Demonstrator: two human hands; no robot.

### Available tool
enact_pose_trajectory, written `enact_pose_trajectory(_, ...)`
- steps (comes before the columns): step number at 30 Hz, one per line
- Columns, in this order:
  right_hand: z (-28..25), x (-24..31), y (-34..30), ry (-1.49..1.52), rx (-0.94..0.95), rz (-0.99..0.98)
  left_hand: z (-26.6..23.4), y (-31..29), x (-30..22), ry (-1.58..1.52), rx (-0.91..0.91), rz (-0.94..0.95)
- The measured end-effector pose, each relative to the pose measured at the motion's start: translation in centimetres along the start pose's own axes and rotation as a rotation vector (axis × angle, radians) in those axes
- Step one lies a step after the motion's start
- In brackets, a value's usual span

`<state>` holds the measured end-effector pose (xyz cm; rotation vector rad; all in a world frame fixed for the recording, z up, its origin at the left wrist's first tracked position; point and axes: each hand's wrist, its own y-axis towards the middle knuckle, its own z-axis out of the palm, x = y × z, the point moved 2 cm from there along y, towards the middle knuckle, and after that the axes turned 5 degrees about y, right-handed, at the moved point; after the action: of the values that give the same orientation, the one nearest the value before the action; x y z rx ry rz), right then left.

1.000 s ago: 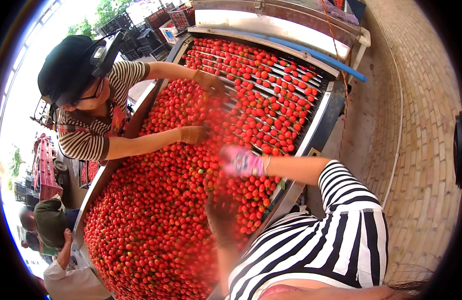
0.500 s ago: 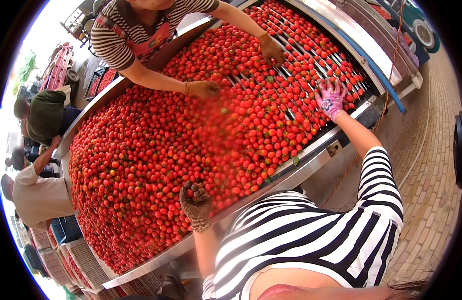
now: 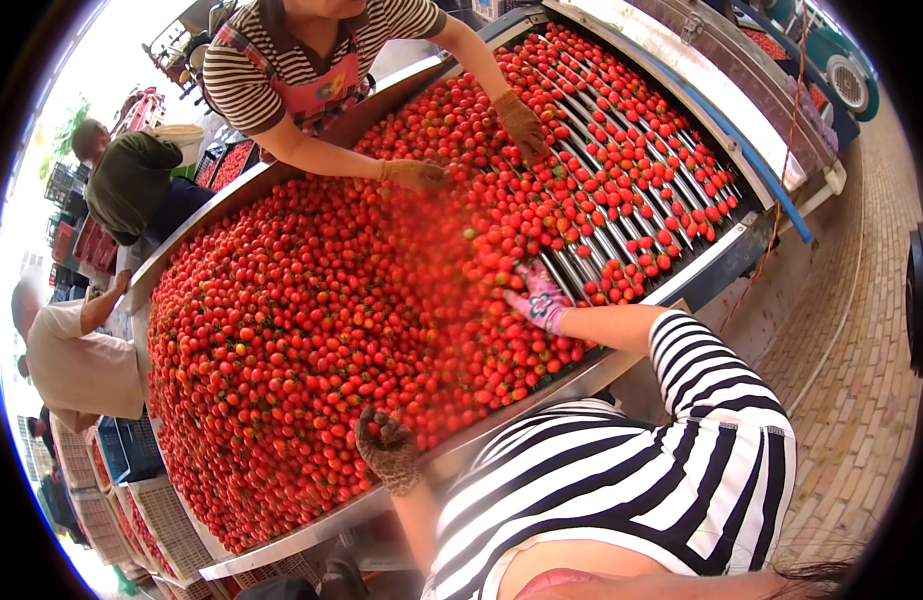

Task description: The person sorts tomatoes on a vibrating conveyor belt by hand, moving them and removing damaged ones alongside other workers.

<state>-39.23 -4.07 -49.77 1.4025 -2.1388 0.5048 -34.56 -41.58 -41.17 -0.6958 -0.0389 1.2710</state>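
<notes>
Small red tomatoes [image 3: 272,330] fill a wide metal-sided bin and spread onto a bed of metal rollers [image 3: 607,235] at the upper right. My right hand [image 3: 539,298], in a pink patterned glove, lies among the tomatoes at the rollers' lower left edge, its fingers apart and partly buried. Close to the bin's near rim [image 3: 312,535], my left hand [image 3: 390,452] wears a brown spotted glove. Its fingers are curled in over the tomatoes; whatever they hold is hidden.
Across the bin a co-worker's brown-gloved hands [image 3: 522,125] rest on the tomatoes. Two more people stand at the far left, near stacked crates [image 3: 167,520]. A blue pipe [image 3: 747,150] and hanging cord run along the machine's right side. Brick paving lies at right.
My right hand has moved left and nearer, from the rollers into the tomatoes at their edge. More bare roller shows there. My left hand has shifted slightly nearer, still curled.
</notes>
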Motion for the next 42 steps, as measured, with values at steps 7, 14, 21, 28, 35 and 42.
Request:
enact_pose_trajectory(7,14.0,11.8,-2.9,0.446,0.362,0.084,0.2,-0.6,-2.0,-0.037,0.096,-0.022)
enact_pose_trajectory(14,9.4,18.5,-1.6,0.717,0.764,-0.424,0.8,-0.9,-2.7,0.049,0.169,0.03)
enact_pose_trajectory(21,-9.6,-1.3,16.6,-0.19,-0.573,-0.2,-0.9,-1.9,-2.1,0.109,0.114,0.064)
enact_pose_trajectory(28,-10.3,-3.2,12.9,-0.513,-0.355,-0.056,0.1,-0.9,-1.0,0.055,0.169,-0.026)
enact_pose_trajectory(35,-2.3,1.2,5.2,-0.222,-0.124,-0.098,1.3,-0.3,-0.7,0.106,0.202,-0.03)
enact_pose_trajectory(42,9.2,11.5,-1.5,0.198,0.526,-0.371,4.3,0.4,-0.5,0.167,0.167,-0.044)
